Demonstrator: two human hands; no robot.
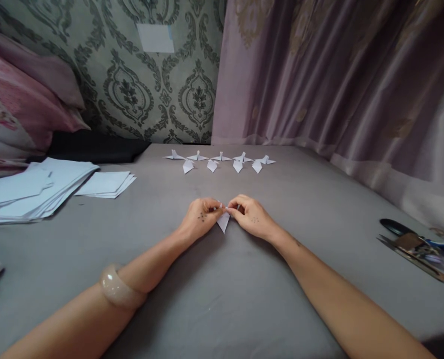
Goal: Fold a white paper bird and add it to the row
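Between my hands is a small piece of folded white paper [223, 223], its pointed end toward me. My left hand [202, 216] pinches its upper left side, with thumb and forefinger together. From the other side my right hand [252, 215] grips the top edge between thumb and fingertips. The fingers hide most of the upper folds. Farther back on the grey surface [222, 299] stand several folded paper cranes [221, 156] in a row. Several kite-shaped folded papers [237, 165] lie just in front of them.
On the left lie a stack of large white sheets [67, 187] and a smaller paper pile [104, 183], with a black folded cloth [98, 145] behind. Scissors [412, 257] and other small items lie at the right. A patterned wall and purple curtain [266, 75] bound the back.
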